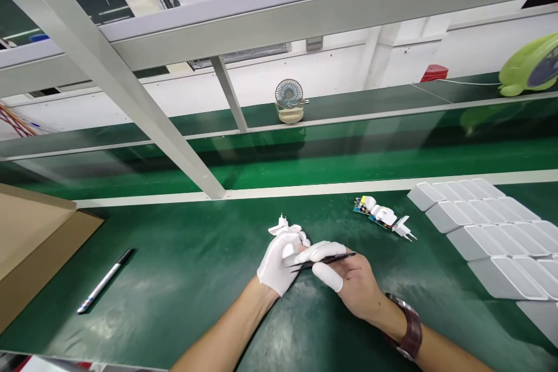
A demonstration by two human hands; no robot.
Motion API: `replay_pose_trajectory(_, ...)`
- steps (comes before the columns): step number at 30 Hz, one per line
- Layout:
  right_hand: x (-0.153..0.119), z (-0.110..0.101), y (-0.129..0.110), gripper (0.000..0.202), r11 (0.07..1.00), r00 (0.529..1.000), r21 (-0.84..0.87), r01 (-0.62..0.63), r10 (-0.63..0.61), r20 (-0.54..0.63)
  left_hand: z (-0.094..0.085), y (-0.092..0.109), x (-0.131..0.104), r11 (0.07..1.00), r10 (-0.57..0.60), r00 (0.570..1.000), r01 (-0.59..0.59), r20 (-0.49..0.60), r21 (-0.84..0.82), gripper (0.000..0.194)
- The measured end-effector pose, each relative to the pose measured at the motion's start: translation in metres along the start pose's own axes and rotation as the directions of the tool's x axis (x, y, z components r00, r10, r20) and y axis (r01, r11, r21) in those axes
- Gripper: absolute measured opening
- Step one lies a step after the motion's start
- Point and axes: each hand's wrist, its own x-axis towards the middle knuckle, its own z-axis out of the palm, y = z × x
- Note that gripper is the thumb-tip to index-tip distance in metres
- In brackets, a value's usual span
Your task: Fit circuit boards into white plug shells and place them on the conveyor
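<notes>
My left hand (279, 261), in a white glove, is closed around a small white plug part (281, 224) whose pins stick up beyond the fingers. White finger covers are on my right hand (337, 267), which pinches black tweezers (325, 261). The tweezers' tips point left, over the palm side of my left hand. Whether they touch the plug part cannot be made out. Further right on the green table lie white plug pieces with small circuit boards (383, 216).
Rows of white open boxes (483, 226) stand at the right. A marker (106, 281) and a cardboard box (43, 250) are at the left. A metal post (174, 151) meets the table's back edge. Behind are a small fan (289, 99) and a green fan (529, 64).
</notes>
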Motion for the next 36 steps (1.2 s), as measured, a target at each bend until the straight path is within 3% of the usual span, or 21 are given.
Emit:
replay_pose_trajectory(3,-0.001,-0.006,0.001,0.025,0.964,0.994,-0.250,0.088,-0.103,-0.045,0.009,0.005,0.000,0.971,-0.095,0.995,0.097,0.020,-0.219,0.013)
replay_pose_trajectory(8,-0.005,-0.012,0.006,0.049,0.832,0.967,-0.493,0.253,-0.221,0.124,0.016,0.008,-0.002,0.936,-0.124,0.992,0.111,-0.018,-0.333,0.023)
replay_pose_trajectory(12,-0.008,-0.013,0.010,0.051,0.793,0.955,-0.537,0.289,-0.201,0.216,0.014,0.006,-0.002,0.932,-0.140,0.985,0.097,-0.101,-0.349,0.026)
replay_pose_trajectory(15,-0.008,-0.013,0.010,0.054,0.774,0.950,-0.557,0.302,-0.193,0.247,0.013,0.005,-0.001,0.930,-0.144,0.985,0.101,-0.099,-0.354,0.026)
replay_pose_trajectory(36,-0.007,-0.013,0.014,0.051,0.766,0.956,-0.578,0.282,-0.170,0.241,0.012,0.003,0.001,0.948,-0.138,0.989,0.118,-0.048,-0.296,0.022)
